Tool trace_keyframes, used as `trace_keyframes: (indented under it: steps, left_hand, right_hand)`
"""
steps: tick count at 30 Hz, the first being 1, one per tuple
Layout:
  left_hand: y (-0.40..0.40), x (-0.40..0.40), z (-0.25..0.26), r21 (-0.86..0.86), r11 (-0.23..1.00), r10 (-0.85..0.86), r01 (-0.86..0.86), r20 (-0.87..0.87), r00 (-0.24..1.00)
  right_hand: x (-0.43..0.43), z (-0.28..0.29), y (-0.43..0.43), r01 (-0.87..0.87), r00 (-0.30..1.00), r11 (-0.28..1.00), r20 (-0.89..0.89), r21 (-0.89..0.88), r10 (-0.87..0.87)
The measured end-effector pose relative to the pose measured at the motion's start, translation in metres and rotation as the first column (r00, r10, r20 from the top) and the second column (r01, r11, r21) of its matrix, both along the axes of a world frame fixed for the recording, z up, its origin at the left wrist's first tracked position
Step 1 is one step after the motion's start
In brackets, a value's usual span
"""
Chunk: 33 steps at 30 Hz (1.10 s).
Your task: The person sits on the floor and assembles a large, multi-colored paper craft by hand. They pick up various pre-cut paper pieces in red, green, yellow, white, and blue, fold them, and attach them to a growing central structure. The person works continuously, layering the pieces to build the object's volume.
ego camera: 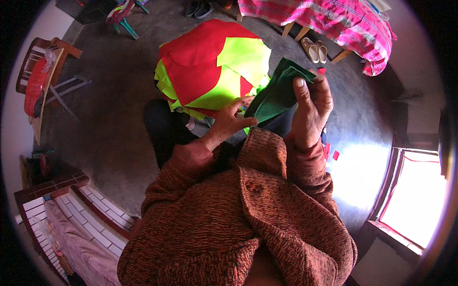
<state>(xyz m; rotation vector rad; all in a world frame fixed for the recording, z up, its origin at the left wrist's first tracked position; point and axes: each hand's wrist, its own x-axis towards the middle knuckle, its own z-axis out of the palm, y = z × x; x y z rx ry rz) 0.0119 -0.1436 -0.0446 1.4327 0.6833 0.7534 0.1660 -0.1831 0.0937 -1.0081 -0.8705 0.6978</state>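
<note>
A folded dark green cloth piece (277, 94), with at least two layers showing at its top edge, hangs raised in front of my chest. The fingers and thumb of my right hand (310, 107) pinch its upper right corner. At its lower left end, my left hand (229, 121) has the thumb on the near edge and the fingers partly hidden behind the cloth. Just beyond my hands lies a heap of cut fabric, with red cloth pieces (189, 68) and bright yellow-green cloth pieces (247, 53) overlapping. What supports the heap is mostly hidden.
Small red scraps (336, 155) lie on the concrete floor (107, 143) to my right, near an open doorway (411, 200). Beige shoes (315, 50) stand by a table with a pink checked cloth (322, 21). A wooden chair (39, 71) is at left, a white-tiled ledge (89, 221) at lower left.
</note>
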Motion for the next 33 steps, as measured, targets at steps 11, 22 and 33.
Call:
trace_keyframes:
  steps: [11,22,33]
  left_hand:
    - [-0.006,0.003,-0.010,0.296,0.954,-0.003,0.054,-0.172,0.985]
    - [0.015,-0.073,0.049,-0.291,0.909,0.345,-0.299,0.120,0.931]
    - [0.059,-0.093,0.004,-0.172,0.714,0.691,-0.678,0.019,0.723]
  right_hand:
    - [0.003,0.023,0.023,0.079,0.995,0.987,-0.076,0.141,-0.069]
    - [0.074,-0.001,0.096,0.012,0.991,0.996,-0.131,0.086,-0.001]
    - [0.060,-0.143,0.189,-0.010,1.000,0.918,-0.016,-0.397,0.003]
